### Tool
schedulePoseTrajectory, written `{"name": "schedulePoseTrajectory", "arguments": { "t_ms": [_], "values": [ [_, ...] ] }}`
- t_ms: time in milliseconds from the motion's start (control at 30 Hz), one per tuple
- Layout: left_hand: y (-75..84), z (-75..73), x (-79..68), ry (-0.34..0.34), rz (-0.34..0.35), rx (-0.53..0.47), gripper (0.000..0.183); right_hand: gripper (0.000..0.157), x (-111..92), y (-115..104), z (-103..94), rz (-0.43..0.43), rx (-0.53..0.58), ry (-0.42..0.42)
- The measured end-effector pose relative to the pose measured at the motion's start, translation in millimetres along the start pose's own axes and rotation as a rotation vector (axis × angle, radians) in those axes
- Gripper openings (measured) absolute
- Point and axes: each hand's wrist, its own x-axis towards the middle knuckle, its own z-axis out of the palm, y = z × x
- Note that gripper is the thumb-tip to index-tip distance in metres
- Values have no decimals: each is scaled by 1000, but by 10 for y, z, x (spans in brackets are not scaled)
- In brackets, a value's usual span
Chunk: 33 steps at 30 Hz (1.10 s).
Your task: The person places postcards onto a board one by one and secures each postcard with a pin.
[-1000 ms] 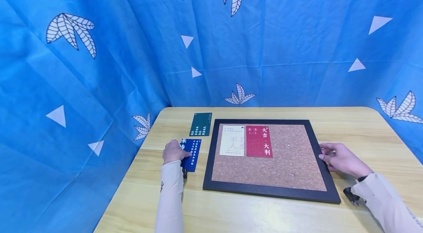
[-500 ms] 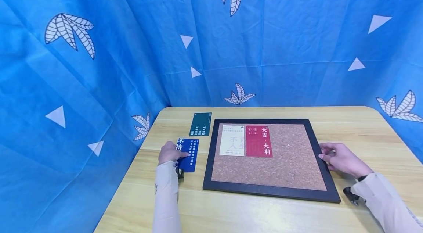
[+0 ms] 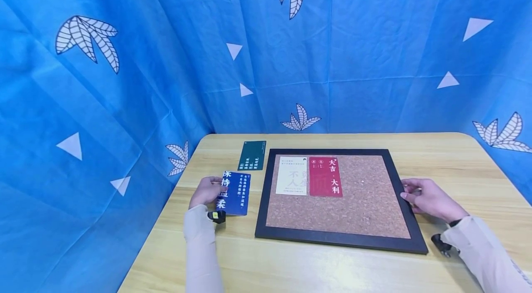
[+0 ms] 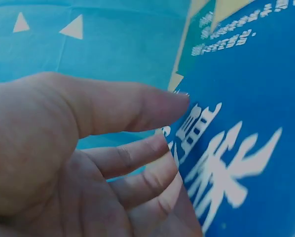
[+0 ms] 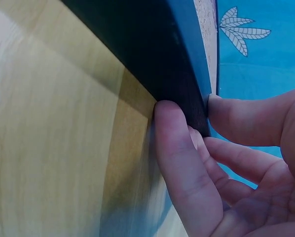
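My left hand (image 3: 207, 191) is at the left edge of a blue card (image 3: 238, 200) with white characters. In the left wrist view the thumb lies over the face of the card (image 4: 266, 98), and the other fingers curl under its edge, pinching it. My right hand (image 3: 432, 201) grips the right side of a black-framed cork board (image 3: 361, 210). Up close in the right wrist view, thumb and fingers (image 5: 179, 143) sit on either side of the black frame (image 5: 137, 39). A cream card (image 3: 292, 177) and a red card (image 3: 325, 177) lie side by side on the cork.
Behind the blue card, a dark green card (image 3: 252, 155) lies on the wooden table (image 3: 324, 270). A blue patterned curtain (image 3: 291, 62) hangs along the back and left of the table.
My left hand has slid left across the blue card to its left edge, uncovering more of the white characters. The card has shifted slightly left. The right hand holds its place.
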Motion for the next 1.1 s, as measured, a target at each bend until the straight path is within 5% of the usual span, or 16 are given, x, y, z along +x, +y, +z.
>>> {"name": "schedulePoseTrajectory", "arguments": {
  "t_ms": [267,1100],
  "values": [
    [-32,-51,-22,-78,82,-215,51,50,6,4,-3,1,-10,2],
    [32,9,-31,-97,120,-347,49,50,-2,-6,-4,2,-23,4]
  ]
}}
